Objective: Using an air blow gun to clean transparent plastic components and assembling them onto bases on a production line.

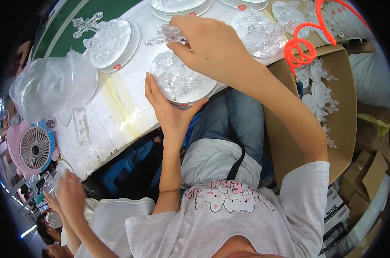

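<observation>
My right hand pinches a clear, ornate plastic piece between thumb and fingers, above the worktable. Just below it, a round stack of discs with clear sculpted plastic on top lies near the table's edge. My left hand holds this stack by its near rim, fingers along the left side and thumb on the right. To the left, a similar round stack bears a clear cross-shaped piece sticking out at its upper left.
More disc stacks line the far side of the white table. A red coiled hose hangs over a cardboard box of clear parts at right. At left are a clear plastic bag, a pink fan and another person's hand.
</observation>
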Action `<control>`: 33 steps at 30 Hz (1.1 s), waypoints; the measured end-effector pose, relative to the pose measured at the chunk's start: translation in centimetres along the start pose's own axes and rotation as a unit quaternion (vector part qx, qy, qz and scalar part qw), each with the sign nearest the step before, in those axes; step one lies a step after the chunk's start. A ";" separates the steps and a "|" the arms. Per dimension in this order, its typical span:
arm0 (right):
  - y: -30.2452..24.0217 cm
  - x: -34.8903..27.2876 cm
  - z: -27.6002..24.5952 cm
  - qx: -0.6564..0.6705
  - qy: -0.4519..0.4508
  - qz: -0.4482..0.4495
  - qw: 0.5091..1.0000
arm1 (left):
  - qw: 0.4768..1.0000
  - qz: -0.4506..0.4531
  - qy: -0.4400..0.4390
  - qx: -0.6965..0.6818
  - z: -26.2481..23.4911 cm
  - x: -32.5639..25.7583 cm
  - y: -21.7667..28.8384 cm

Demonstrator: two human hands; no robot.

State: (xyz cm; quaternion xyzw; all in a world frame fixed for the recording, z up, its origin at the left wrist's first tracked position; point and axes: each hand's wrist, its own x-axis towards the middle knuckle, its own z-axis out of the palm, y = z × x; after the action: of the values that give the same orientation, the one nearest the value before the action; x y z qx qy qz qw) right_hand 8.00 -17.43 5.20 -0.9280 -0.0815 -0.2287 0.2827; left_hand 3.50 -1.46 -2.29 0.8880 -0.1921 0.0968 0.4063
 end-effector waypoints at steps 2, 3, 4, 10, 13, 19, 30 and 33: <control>0.1 -0.2 -0.2 0.047 -0.008 0.014 0.999 | 1.000 -0.008 0.003 -0.014 0.0 0.0 -0.1; 0.2 -0.3 -0.4 0.095 -0.018 0.028 0.995 | 1.000 -0.005 0.002 -0.016 0.0 0.0 -0.1; 0.6 -0.6 -0.7 0.093 -0.016 0.029 0.995 | 1.000 -0.005 0.003 -0.015 0.0 0.0 0.0; 3.6 -5.6 -2.5 0.197 -0.003 0.102 0.975 | 1.000 0.004 0.001 0.003 0.0 0.1 0.1; 3.5 -7.4 -2.0 0.264 -0.045 0.258 0.928 | 1.000 0.000 -0.003 0.005 -0.1 0.1 0.3; 3.8 -7.3 -0.9 0.256 -0.026 0.271 0.927 | 1.000 -0.013 -0.003 -0.013 0.0 0.0 0.2; 3.8 -7.5 0.1 0.256 -0.004 0.264 0.930 | 0.999 -0.038 0.005 -0.030 0.1 0.1 0.2; 4.0 -7.6 0.0 0.251 -0.012 0.260 0.932 | 1.000 -0.016 -0.002 -0.002 0.1 0.1 0.2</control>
State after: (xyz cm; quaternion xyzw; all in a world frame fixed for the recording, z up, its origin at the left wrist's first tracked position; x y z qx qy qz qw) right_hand 2.43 -20.92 -0.33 -0.8182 0.1043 -0.1084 0.5549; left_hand 3.50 -1.70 -2.20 0.8902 -0.1789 0.0887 0.4095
